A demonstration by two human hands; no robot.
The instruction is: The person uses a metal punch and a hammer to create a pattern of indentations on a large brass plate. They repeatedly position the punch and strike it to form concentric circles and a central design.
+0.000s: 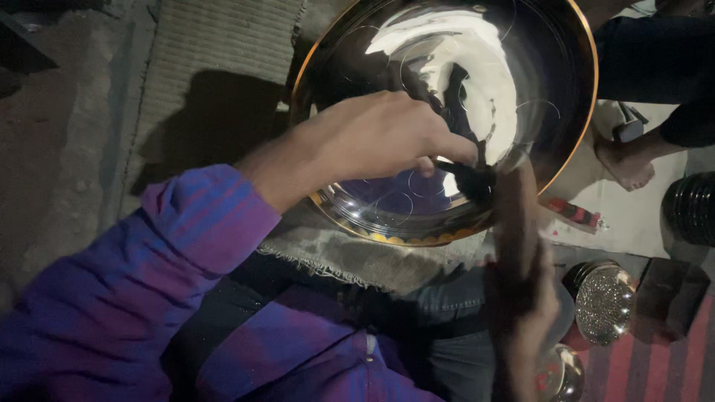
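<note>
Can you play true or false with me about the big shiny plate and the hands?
1. The left hand rests on the big shiny plate. True.
2. The plate's rim is green. False: it is golden.
3. The right hand holds a dark tool whose tip meets the plate. True.
4. The person's sleeve is yellow. False: it is purple and blue.
5. Somebody's bare foot shows to the right of the plate. True.
6. The plate lies on grass. False: it rests on a woven mat.
</note>
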